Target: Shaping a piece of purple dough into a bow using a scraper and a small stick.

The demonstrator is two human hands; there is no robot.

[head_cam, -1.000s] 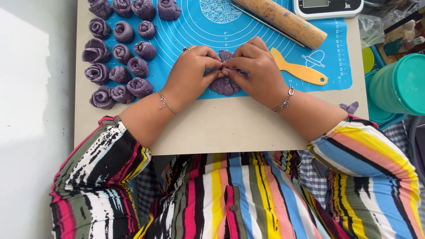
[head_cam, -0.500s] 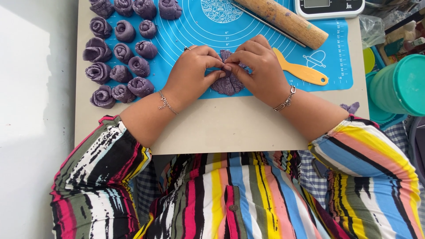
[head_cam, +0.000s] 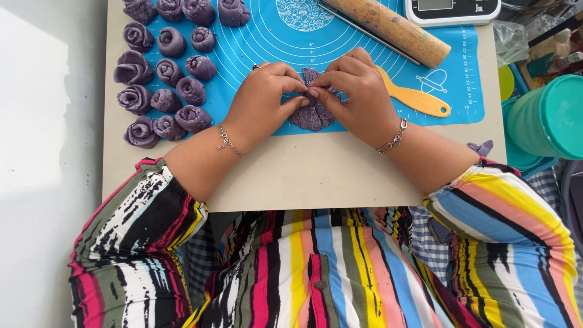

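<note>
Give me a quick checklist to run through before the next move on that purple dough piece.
1. Both hands on the piece: left hand and right hand pinch the purple dough piece at its top. Ok.
2. Piece lies on the blue mat: ok.
3. Finished dough roses sit apart on the left, untouched: ok.
4. Yellow scraper lies just right of the right hand, free: ok.
5. Rolling pin clear of the hands: ok.
6. Whether the fold is sealed: cannot tell, fingers cover it.

Finished purple dough roses (head_cam: pixel 163 85) are grouped on the left of a blue baking mat (head_cam: pixel 255 42). A wooden rolling pin (head_cam: pixel 388 29), an orange scraper (head_cam: pixel 416 97) and a digital scale (head_cam: pixel 452 11) are seen at the right, with a teal container (head_cam: pixel 546 118) off the board.
</note>
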